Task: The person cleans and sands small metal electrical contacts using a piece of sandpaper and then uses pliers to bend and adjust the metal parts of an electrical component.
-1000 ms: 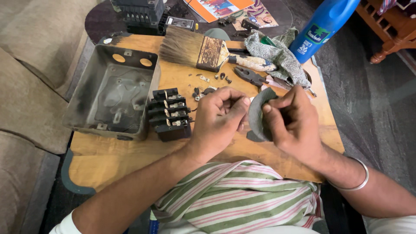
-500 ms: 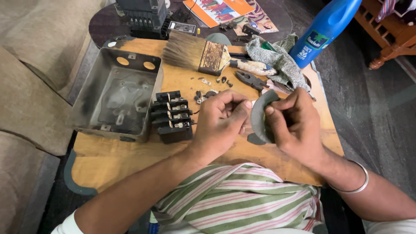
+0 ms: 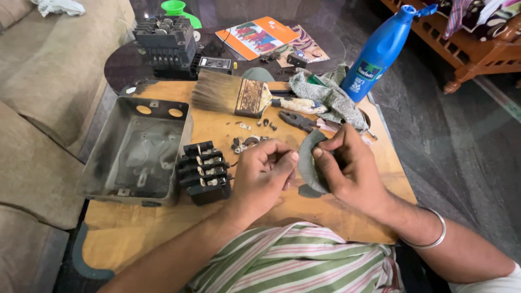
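Left hand (image 3: 263,173) grip pinches a tiny part, hard to make out | right hand (image 3: 347,168) grip pinches grey pad (image 3: 308,161), over table (image 3: 325,217) near edge | risk: part may slip, lost among screws (image 3: 255,126) | blue bottle (image 3: 380,51), pale label, far right corner.

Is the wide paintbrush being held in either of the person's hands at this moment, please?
No, the paintbrush lies on the wooden board, apart from both hands.
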